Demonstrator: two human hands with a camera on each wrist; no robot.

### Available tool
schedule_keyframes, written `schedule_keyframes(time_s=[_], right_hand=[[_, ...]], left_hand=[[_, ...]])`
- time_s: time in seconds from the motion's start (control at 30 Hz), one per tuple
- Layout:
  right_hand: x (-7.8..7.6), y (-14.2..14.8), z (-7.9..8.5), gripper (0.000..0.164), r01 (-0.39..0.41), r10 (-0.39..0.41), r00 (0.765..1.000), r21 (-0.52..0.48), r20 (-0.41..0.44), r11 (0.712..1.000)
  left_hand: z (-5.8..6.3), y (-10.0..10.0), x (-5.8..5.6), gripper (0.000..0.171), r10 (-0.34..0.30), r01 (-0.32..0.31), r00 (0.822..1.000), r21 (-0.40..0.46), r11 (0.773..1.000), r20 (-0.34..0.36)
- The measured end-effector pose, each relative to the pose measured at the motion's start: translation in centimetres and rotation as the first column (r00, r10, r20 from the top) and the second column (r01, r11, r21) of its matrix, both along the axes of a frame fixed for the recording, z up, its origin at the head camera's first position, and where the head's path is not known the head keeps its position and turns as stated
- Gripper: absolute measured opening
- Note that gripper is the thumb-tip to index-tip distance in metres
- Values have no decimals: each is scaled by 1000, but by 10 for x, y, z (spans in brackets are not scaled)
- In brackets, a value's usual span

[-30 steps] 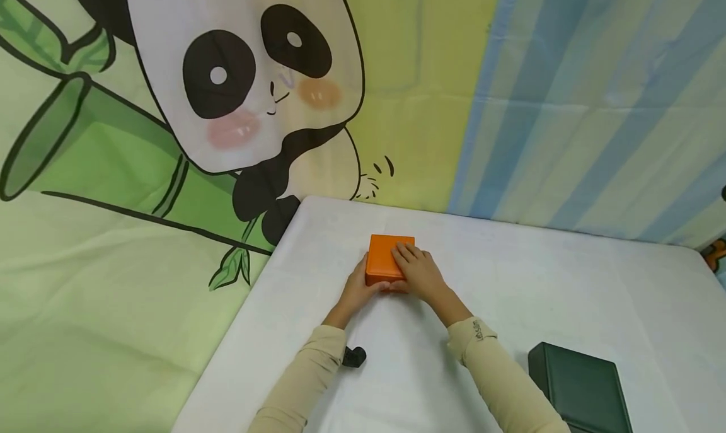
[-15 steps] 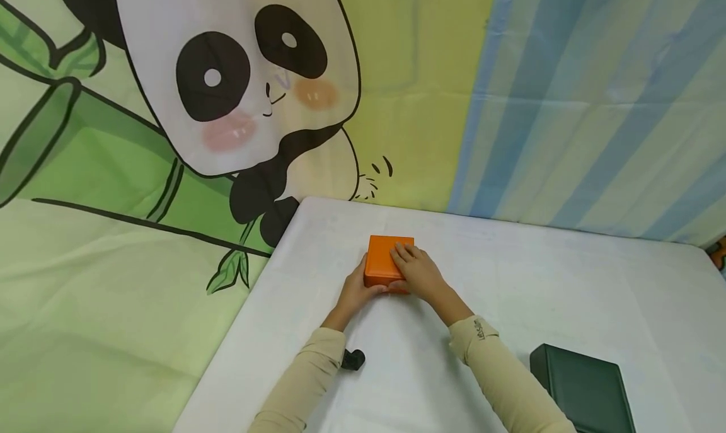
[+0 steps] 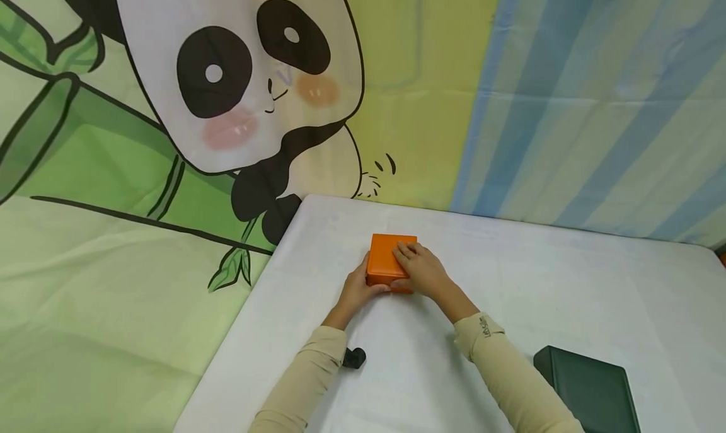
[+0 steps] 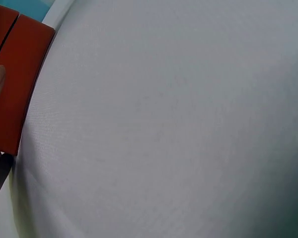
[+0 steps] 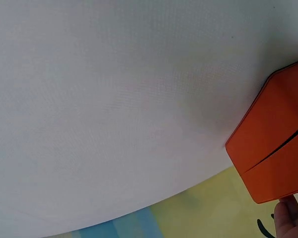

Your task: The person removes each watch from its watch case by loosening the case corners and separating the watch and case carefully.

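Note:
An orange box (image 3: 387, 254) stands on the white table, held between both hands. Along its left side lies my left hand (image 3: 355, 293), thumb across the front face. My right hand (image 3: 425, 273) lays its fingers over the right part of the top, with its thumb at the front edge. In the left wrist view, a thumb presses the box's front (image 4: 21, 84) beside a dark seam. The right wrist view shows a tapering dark gap across the side of the box (image 5: 275, 121), and fingertips (image 5: 286, 214) at its upper edge.
A dark green box (image 3: 595, 386) lies at the front right, beside the right sleeve. Near the left forearm sits a small black object (image 3: 355, 358), partly hidden by the sleeve. The white table (image 3: 510, 282) meets a panda-print curtain (image 3: 420, 137) at the back.
Both hands keep their hold on the orange box, which barely shifts. The head view moves slightly, and the right forearm appears a little farther right.

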State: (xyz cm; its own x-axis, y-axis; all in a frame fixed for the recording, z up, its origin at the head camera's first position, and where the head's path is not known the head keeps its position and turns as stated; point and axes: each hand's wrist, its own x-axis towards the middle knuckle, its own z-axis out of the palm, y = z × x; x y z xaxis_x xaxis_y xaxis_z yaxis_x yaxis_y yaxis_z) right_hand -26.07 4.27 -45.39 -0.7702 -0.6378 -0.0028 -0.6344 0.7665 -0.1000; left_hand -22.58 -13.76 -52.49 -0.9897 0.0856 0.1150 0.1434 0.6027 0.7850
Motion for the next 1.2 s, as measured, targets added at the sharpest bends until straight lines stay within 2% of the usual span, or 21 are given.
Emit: schedule_keyframes(time_s=[0.3, 0.57, 0.8, 1.2], right_hand=[[-7, 0, 7, 81, -7, 6, 1000, 36, 20, 999], [-13, -3, 21, 79, -19, 18, 999, 24, 38, 1000], [-22, -4, 29, 80, 5, -6, 995, 16, 104, 1000], [-32, -3, 38, 77, 9, -11, 973, 7, 230, 1000]], left_hand=[[-3, 1, -2, 97, 7, -7, 1000, 24, 1000, 3], [-2, -2, -4, 98, 18, -18, 1000, 26, 999, 15], [2, -2, -4, 96, 29, -29, 1000, 15, 999, 11], [-1, -2, -2, 94, 43, -43, 999, -2, 999, 17]])
